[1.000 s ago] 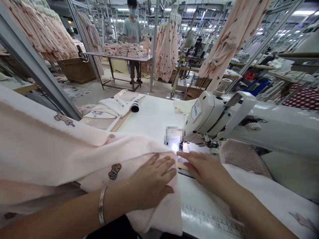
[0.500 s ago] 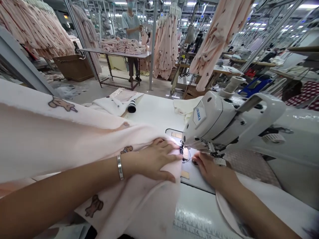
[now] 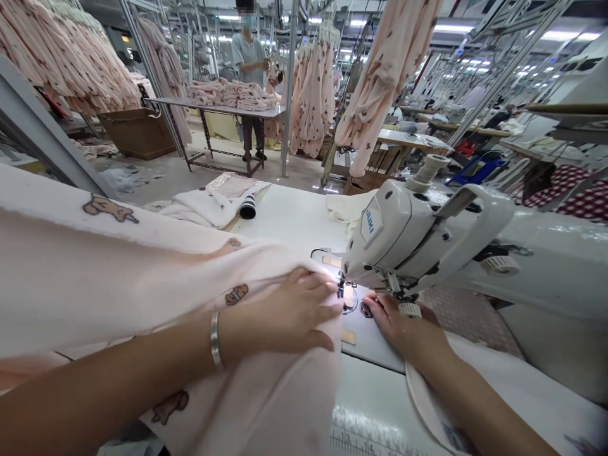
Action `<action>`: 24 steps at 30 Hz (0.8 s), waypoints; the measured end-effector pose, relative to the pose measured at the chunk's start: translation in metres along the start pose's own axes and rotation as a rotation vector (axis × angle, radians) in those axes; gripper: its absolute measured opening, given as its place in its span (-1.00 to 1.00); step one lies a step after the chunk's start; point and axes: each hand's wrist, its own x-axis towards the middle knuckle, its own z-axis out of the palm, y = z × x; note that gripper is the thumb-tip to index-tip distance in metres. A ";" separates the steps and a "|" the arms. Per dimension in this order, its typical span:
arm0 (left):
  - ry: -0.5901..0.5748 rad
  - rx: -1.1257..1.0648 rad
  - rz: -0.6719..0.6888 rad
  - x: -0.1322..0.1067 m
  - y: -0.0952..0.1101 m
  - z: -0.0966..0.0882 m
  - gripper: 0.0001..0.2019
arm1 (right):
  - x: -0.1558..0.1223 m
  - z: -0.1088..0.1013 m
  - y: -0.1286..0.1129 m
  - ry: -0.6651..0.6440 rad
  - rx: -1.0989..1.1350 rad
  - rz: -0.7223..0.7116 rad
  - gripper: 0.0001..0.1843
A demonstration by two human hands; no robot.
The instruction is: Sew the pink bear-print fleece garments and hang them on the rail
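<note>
My left hand (image 3: 289,313) lies spread and flat on pale pink plush fabric (image 3: 171,269) printed with small brown animal figures. Its fingertips are close to the needle and presser foot (image 3: 341,290) of a white sewing machine (image 3: 384,228). The fabric's right edge runs beside the foot. Across the metal needle plate, my right hand (image 3: 406,326) is curled below the machine head, fingers drawn together. A small dark round disc (image 3: 365,310) sits at its fingertips. Whether these fingers grip anything is hidden.
A black-and-white striped cone (image 3: 247,207) stands behind the fabric near folded white cloth (image 3: 194,206). A ruler scale (image 3: 356,437) marks the table's front. Farther back, a person (image 3: 249,63) stands behind a table of stacked pink garments (image 3: 232,95). More garments hang around metal posts.
The whole view has shifted slightly, with the machine appearing farther left. My left hand stays flat on the fabric, and my right fingertips now show slightly apart from the disc.
</note>
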 end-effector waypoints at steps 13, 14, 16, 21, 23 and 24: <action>0.205 0.028 0.071 0.023 -0.014 0.028 -0.73 | 0.001 -0.006 -0.002 -0.133 0.034 0.033 -0.73; 0.200 0.028 0.071 0.027 -0.017 0.028 -0.71 | 0.001 -0.008 -0.002 -0.147 0.034 0.025 -0.73; 0.189 0.017 0.056 0.033 -0.023 0.026 -0.69 | 0.001 -0.010 -0.001 -0.167 0.035 0.005 -0.68; 0.128 -0.067 -0.014 0.036 -0.028 0.011 -0.72 | -0.002 -0.012 0.004 -0.113 0.052 -0.042 -0.65; 0.101 -0.104 -0.091 0.032 -0.027 0.004 -0.78 | -0.004 -0.015 0.002 -0.044 0.068 -0.074 -0.70; 0.097 -0.109 -0.140 0.029 -0.027 0.002 -0.81 | -0.005 -0.018 -0.002 -0.008 0.083 -0.109 -0.71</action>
